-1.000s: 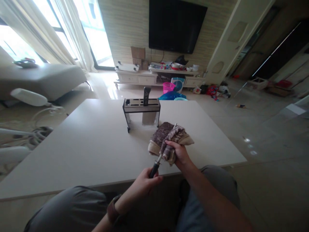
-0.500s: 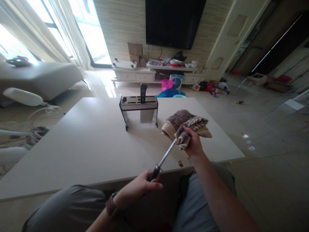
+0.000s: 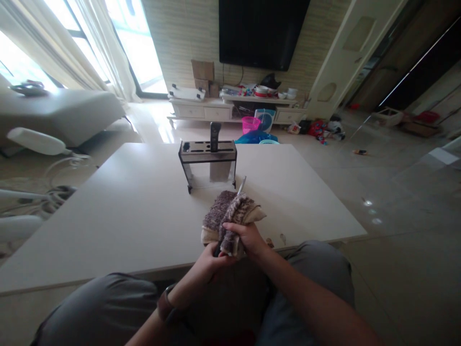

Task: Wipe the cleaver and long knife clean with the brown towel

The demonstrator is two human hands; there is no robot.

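Observation:
My left hand [image 3: 210, 263] is closed round the black handle of a sharpening steel [image 3: 242, 184], at the table's near edge. Only the tip of its metal rod sticks out beyond a brown and beige cloth [image 3: 220, 211]. My right hand [image 3: 247, 236] grips that cloth, which is wrapped round the rod and covers most of it. Both hands are close together. Behind them a knife block [image 3: 188, 156] with clear sides stands on the white table [image 3: 144, 211]. One black-handled knife [image 3: 215, 137] is upright in a slot, its broad blade showing through the block.
Two small objects, one a brown piece [image 3: 269, 242], lie near the table's front edge by my right forearm. Beyond the table are a pink basket [image 3: 249, 125], a low white cabinet [image 3: 190, 111] and a wall-mounted television [image 3: 262, 33]. A white chair [image 3: 36, 142] stands at the left.
My right hand has slid the cloth down the rod toward the handle, left and nearer to me. The rod's tip now shows past the cloth. My left hand has barely moved.

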